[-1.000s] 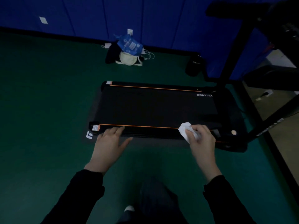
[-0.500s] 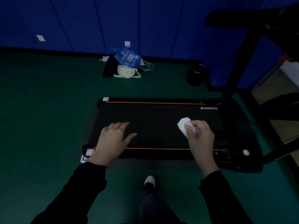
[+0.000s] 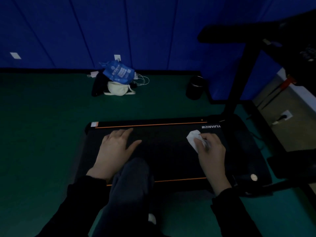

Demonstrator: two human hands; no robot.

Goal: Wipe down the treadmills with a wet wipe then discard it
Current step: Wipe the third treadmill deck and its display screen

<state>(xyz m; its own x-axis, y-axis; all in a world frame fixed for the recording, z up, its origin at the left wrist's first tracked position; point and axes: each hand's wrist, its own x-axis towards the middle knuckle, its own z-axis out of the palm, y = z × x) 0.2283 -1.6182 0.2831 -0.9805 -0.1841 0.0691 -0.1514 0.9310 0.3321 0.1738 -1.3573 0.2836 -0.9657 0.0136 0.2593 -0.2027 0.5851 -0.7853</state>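
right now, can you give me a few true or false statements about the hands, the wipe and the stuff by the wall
1. The right hand has a crumpled white wet wipe in its grip. True.
2. The left hand holds a second wipe. False: it lies flat and empty on the black treadmill belt.
3. The wipe is near the far orange stripe, close to the white brand lettering. True.
4. The small dark cylindrical bin stands on the treadmill. False: it stands on the green floor by the blue wall.
5. The blue plastic packet rests on top of a cream cloth bag. True.
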